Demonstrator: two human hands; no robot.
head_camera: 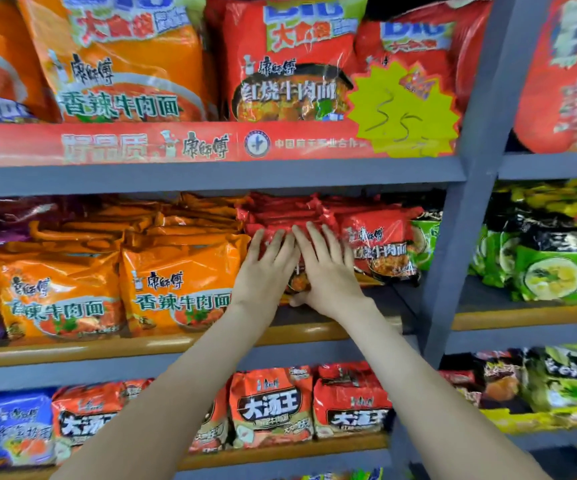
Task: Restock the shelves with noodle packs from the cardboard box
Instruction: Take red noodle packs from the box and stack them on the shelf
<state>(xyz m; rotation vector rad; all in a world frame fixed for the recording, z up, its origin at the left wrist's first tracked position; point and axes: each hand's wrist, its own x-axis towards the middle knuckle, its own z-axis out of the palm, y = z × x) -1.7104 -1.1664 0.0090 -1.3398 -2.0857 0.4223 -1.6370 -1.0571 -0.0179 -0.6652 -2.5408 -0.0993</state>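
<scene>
Pressing red pack [298,284] on shelf [72,353] with left grip [265,271] and right grip [329,271], both flat, fingers straight. 红烧牛肉面 on neighbour pack [380,247]; 香辣牛肉面 on orange pack [179,289].

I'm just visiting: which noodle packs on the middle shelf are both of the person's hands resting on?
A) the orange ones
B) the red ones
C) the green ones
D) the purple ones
B: the left hand and the right hand lie side by side, fingers straight, flat against the red noodle packs, with the orange packs just to their left.
</scene>
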